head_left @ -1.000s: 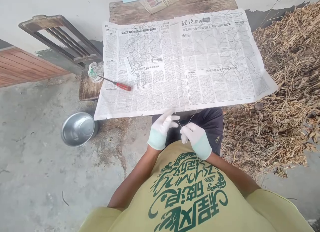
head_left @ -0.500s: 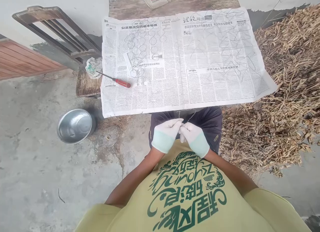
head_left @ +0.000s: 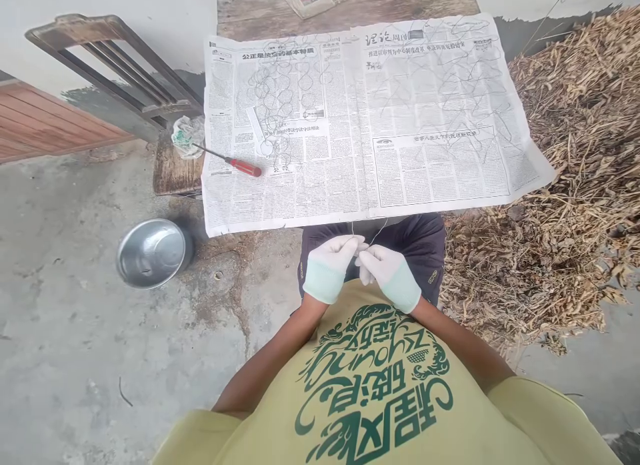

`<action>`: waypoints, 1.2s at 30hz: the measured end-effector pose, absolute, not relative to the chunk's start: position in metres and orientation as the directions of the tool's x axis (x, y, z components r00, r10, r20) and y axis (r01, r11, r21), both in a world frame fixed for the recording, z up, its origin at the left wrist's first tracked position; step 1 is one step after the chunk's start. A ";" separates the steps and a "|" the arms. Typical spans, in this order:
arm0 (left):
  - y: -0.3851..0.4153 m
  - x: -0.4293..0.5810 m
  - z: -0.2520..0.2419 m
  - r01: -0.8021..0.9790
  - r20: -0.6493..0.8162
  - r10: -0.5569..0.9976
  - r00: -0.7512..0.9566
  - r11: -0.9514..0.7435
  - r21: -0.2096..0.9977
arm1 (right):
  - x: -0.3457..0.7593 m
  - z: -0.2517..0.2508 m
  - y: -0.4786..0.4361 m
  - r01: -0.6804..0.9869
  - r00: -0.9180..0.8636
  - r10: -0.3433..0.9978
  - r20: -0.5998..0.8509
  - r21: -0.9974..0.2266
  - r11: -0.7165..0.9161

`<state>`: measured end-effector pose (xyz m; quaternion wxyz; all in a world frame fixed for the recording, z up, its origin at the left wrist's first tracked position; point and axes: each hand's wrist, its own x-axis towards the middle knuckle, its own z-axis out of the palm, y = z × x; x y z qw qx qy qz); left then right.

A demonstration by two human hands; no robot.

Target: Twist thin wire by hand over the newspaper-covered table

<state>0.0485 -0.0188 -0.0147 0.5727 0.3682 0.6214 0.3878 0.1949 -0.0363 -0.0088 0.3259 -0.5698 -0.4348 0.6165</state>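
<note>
Both my hands wear white gloves with pale green cuffs and meet over my lap, just below the table's front edge. My left hand (head_left: pixel 331 259) is closed in a pinch on a thin wire (head_left: pixel 379 229). The fingertips of my right hand (head_left: pixel 389 267) are pinched on the same wire, close beside the left ones. Two strands rise from my fingers toward the table edge; the ends between the fingertips are hidden. On the newspaper (head_left: pixel 330 191) ahead lie several thin wire rings (head_left: pixel 284 95) at the left and several bent wire shapes (head_left: pixel 450 108) at the right.
A red-handled screwdriver (head_left: pixel 244 167) and a white strip with a round end (head_left: pixel 256 126) lie on the newspaper's left side. A wooden chair (head_left: pixel 175 165) holds a crumpled plastic bag (head_left: pixel 187 137). A metal basin (head_left: pixel 153 255) stands on the concrete floor. Dried stalks (head_left: pixel 550 251) are heaped at right.
My hands have drawn slightly apart at the fingertips, the left one moving a little up and left. The wire's upper part has slipped from sight at the table edge.
</note>
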 end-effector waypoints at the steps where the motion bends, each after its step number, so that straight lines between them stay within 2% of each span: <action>1: -0.018 0.047 -0.015 0.029 -0.422 0.904 -0.069 0.425 0.905 | 0.197 -0.008 -0.036 0.093 -0.129 0.896 -0.424 -0.905 -0.415; 5: -0.009 0.039 -0.012 0.098 -0.422 0.906 -0.045 0.424 0.900 | 0.217 -0.009 -0.031 0.163 0.051 0.925 -0.376 -0.911 -0.380; 10: 0.003 0.035 -0.006 0.140 -0.457 0.890 0.005 0.452 0.881 | 0.248 -0.011 -0.015 0.338 0.275 0.956 -0.101 -0.921 -0.195; 13: 0.007 0.037 -0.004 0.168 -0.475 0.880 0.024 0.465 0.869 | 0.256 -0.010 -0.006 0.514 0.189 0.979 0.071 -0.857 -0.037; 15: 0.009 0.038 -0.003 0.188 -0.468 0.883 0.035 0.454 0.871 | 0.256 -0.009 -0.003 0.595 0.064 0.991 0.117 -0.802 0.056; 19: 0.012 0.037 -0.001 0.264 -0.438 0.897 0.063 0.408 0.874 | 0.255 -0.009 -0.001 0.674 -0.128 0.983 0.132 -0.716 0.184; 26: 0.024 0.037 0.002 0.346 -0.371 0.920 0.127 0.310 0.886 | 0.264 -0.008 0.005 0.766 -0.265 0.955 0.132 -0.573 0.292; 31: 0.036 0.040 0.004 0.260 -0.328 0.933 0.145 0.284 0.923 | 0.276 0.002 0.027 0.805 -0.217 0.963 0.161 -0.529 0.270; 34: 0.039 0.036 0.005 0.222 -0.292 0.950 0.112 0.263 0.939 | 0.288 0.014 0.058 0.801 -0.161 0.980 0.117 -0.564 0.199; 36: 0.036 0.031 0.006 0.274 -0.297 0.948 0.116 0.257 0.927 | 0.298 0.023 0.087 0.823 -0.118 0.992 0.044 -0.554 0.123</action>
